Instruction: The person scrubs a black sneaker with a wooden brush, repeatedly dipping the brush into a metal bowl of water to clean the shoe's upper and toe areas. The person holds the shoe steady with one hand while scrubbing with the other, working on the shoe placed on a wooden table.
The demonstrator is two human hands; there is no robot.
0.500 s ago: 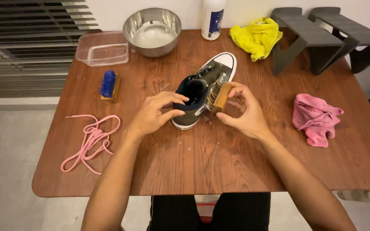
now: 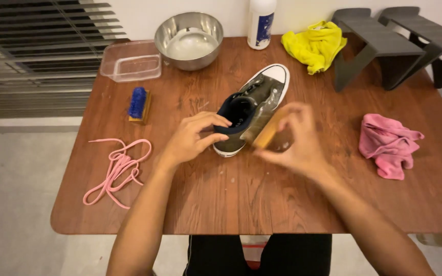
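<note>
A dark canvas shoe (image 2: 262, 92) with a white toe cap and no laces lies on the wooden table (image 2: 221, 199), toe pointing away. My left hand (image 2: 193, 138) grips the shoe's heel end, thumb at the opening. My right hand (image 2: 295, 140) holds a wooden-backed brush (image 2: 268, 134) against the shoe's right side; the hand and brush are blurred with motion.
Pink laces (image 2: 116, 168) lie at the left front. A blue-bristled brush (image 2: 139, 104), a clear plastic tub (image 2: 131, 61), a steel bowl (image 2: 189, 40), a white bottle (image 2: 260, 21) and a yellow cloth (image 2: 315, 45) sit along the back. A pink cloth (image 2: 387, 145) lies right; grey stands (image 2: 379, 48) behind it.
My right hand and the brush have slid down toward the shoe's heel side and now blur with motion. My left hand stays on the heel.
</note>
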